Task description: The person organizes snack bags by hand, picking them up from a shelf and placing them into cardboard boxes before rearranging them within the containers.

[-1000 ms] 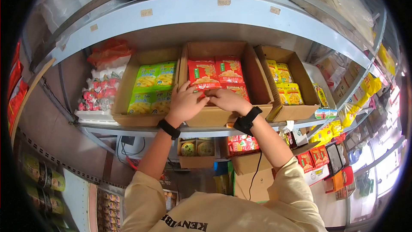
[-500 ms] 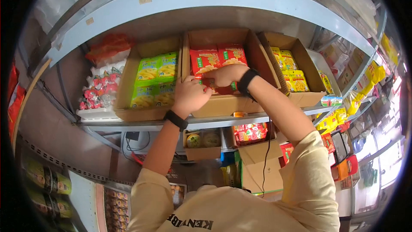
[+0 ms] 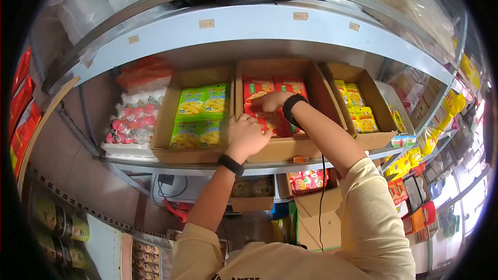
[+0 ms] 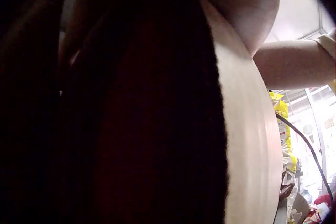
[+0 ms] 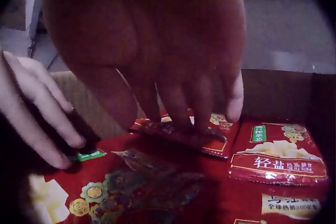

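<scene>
Red snack packets (image 3: 258, 86) lie flat in an open cardboard box (image 3: 290, 150). My right hand (image 3: 275, 102) reaches palm down over them, wearing a black wristband. In the right wrist view its fairly straight fingers point down, fingertips on a red packet (image 5: 212, 142) near the box wall. Another red packet (image 5: 278, 155) lies beside that one. My left hand (image 3: 247, 136) rests over the box's front left corner. Its extended fingers (image 5: 47, 124) touch the nearer red packet (image 5: 152, 187), by a green label. Dark surfaces fill most of the left wrist view.
A box of green packets (image 3: 189, 129) adjoins on the left, with a white tray (image 3: 129, 151) of red-wrapped items beyond. Yellow packets (image 3: 358, 105) fill a box to the right. The upper shelf edge (image 3: 249, 23) runs above; a black cable (image 3: 322, 197) hangs below.
My right hand has moved from beside the left hand at the box's front, farther back over the red packets. The left hand stays near the front left corner. The head view has shifted.
</scene>
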`<state>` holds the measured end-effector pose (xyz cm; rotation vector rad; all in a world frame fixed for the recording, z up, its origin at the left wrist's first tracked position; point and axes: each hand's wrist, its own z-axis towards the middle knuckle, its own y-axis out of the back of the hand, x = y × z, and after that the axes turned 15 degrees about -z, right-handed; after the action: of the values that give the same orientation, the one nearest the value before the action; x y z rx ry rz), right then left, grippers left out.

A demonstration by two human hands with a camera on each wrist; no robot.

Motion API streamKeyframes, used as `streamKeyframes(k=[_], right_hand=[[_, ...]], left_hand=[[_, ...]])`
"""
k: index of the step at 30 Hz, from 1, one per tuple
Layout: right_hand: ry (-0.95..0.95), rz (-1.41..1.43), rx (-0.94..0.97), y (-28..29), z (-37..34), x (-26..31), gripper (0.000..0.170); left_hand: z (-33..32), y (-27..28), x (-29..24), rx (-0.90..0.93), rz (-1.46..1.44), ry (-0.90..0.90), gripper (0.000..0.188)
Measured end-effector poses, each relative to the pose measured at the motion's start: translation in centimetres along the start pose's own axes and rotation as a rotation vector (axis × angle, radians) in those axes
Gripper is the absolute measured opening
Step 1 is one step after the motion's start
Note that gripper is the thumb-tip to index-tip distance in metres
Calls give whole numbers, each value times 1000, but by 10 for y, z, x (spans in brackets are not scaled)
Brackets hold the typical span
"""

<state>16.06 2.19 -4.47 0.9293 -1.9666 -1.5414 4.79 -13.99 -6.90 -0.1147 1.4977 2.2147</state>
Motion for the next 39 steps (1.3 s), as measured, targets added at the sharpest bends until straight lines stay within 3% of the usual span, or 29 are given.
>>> streamKeyframes(k=[2, 5, 8, 11, 12, 15, 16, 19, 21, 23, 24, 25, 26, 27, 30, 33, 34, 37, 38, 39], right_hand=[[27, -44, 15, -6, 12, -8, 65], [-101, 144, 218, 28, -34, 26, 66], [132, -60, -18, 2, -7, -9, 62], [30, -79, -108, 20, -49, -3, 58], [-34, -25, -105, 34, -80, 9, 55], [-109, 90, -242, 37, -151, 27, 49], [-38, 148, -390, 27, -173, 27, 45], [16, 303, -683, -9, -252, 38, 34], [13, 432, -700, -31, -313, 57, 35], [-182, 700, -513, -56, -368, 72, 34], [-223, 885, -531, -81, -386, 72, 33], [-272, 1071, -551, -104, -401, 73, 32], [-399, 1145, -581, -121, -416, 78, 29], [-471, 1124, -674, -145, -428, 79, 27], [-787, 1143, -774, -202, -469, 86, 25], [-997, 1113, -828, -234, -496, 99, 25], [-1037, 1127, -837, -245, -502, 103, 25], [-1139, 1147, -856, -270, -519, 112, 25], [-1164, 1145, -855, -276, -523, 113, 25], [-1188, 1141, -855, -281, -526, 113, 25]], left_hand=[[0, -1, -1, -24, -13, 4, 28], [-1, 0, -2, -48, 6, -18, 27], [-3, -3, 0, -104, -52, -37, 26], [-3, -1, -3, -94, -40, -36, 24], [-3, 0, -3, -64, -65, -22, 25], [-3, -20, 13, -295, -83, -180, 25], [-7, -13, 7, -235, -88, -166, 23], [-27, -7, -22, -468, -60, -196, 23], [-52, 10, -62, -443, -221, -276, 24], [-70, 1, -83, -364, -578, -393, 18], [-77, -10, -88, -276, -698, -457, 9], [-80, -20, -102, -316, -720, -474, 6], [-87, -32, -108, -105, -828, -341, 11], [-95, -44, -114, 115, -923, -208, 17], [-106, -90, -141, 251, -1071, -236, 19], [-114, -123, -171, 602, -1183, -133, 16], [-113, -130, -185, 594, -1187, -278, 22], [-127, -165, -220, 665, -1293, -306, 38], [-126, -174, -228, 831, -1302, -297, 46], [-127, -184, -238, 869, -1292, -331, 47]])
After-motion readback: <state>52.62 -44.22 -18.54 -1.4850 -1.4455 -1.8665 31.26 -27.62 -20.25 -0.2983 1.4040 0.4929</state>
